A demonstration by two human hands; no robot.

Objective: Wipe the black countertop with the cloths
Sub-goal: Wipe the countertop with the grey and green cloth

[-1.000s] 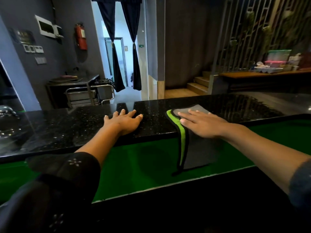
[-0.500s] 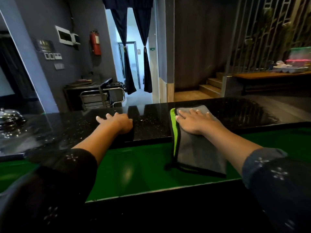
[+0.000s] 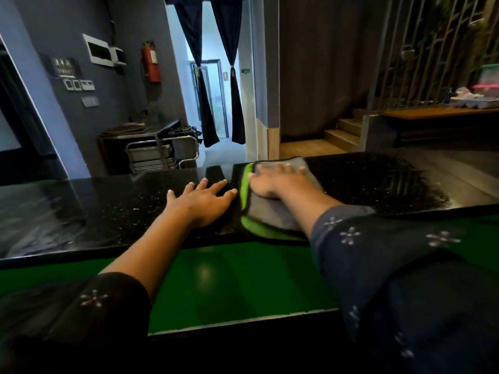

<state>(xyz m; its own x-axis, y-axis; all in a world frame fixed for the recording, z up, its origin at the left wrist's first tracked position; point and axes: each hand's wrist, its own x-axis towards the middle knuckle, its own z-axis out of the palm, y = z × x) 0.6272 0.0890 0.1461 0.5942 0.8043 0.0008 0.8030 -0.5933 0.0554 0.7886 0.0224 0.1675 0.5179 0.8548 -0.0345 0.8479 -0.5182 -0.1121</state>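
- My right hand (image 3: 279, 182) lies flat on the grey cloth (image 3: 272, 211), fingers stretched out and slightly spread, pressing it down onto the black table (image 3: 113, 211). It grips nothing; the palm simply rests on the fabric.
- The cloth has a bright green border (image 3: 244, 184) along its left side and round its near corner. It reaches from the far edge of the table to the near edge, and its near corner just overlaps that edge.
- My left hand (image 3: 202, 202) is flat on the bare stone just left of the cloth, fingers fanned apart, thumb towards the green border. It holds nothing, and I cannot tell whether the thumb touches the cloth.
- The table top is speckled and glossy, with a dull, smeary patch towards its left end and a hazy reflection near its right end.
- Below the near edge of the table is a lower green surface (image 3: 229, 287), which both my forearms cross.
- Both my sleeves (image 3: 378, 252) are dark with small pale flower marks.
- Beyond the far edge I see a red fire extinguisher (image 3: 151, 64) on the grey wall, dark curtains (image 3: 201, 76) tied back at a doorway, and wooden steps (image 3: 343, 133) on the right.
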